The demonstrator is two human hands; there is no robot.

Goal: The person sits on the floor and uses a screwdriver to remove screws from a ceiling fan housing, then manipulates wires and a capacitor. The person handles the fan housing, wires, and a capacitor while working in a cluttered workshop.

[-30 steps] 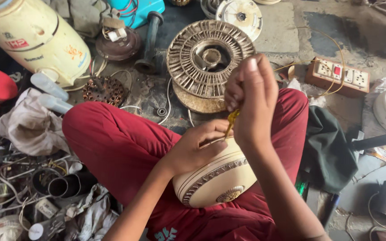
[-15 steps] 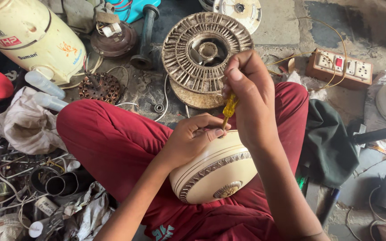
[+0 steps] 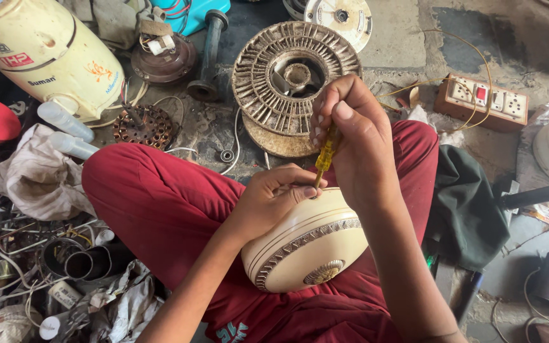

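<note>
A cream ceiling-fan motor housing (image 3: 306,248) with a brown patterned band rests in my lap on my red trousers. My left hand (image 3: 271,200) grips its upper rim and steadies it. My right hand (image 3: 351,143) is wrapped round a yellow-handled screwdriver (image 3: 325,155), held nearly upright with its tip down on the housing's top edge beside my left fingers. The tip itself is hidden behind my left hand.
A dusty round fan rotor (image 3: 293,79) lies on the floor ahead. A cream motor casing (image 3: 39,54) stands at the far left, a brown socket board (image 3: 481,101) with yellow wire at the right. Scrap metal, rags and wires (image 3: 46,254) pile up left; dark cloth (image 3: 471,203) right.
The view has shifted slightly. My right hand has come lower and closer to the housing with the screwdriver, and my left hand keeps its grip on the rim.
</note>
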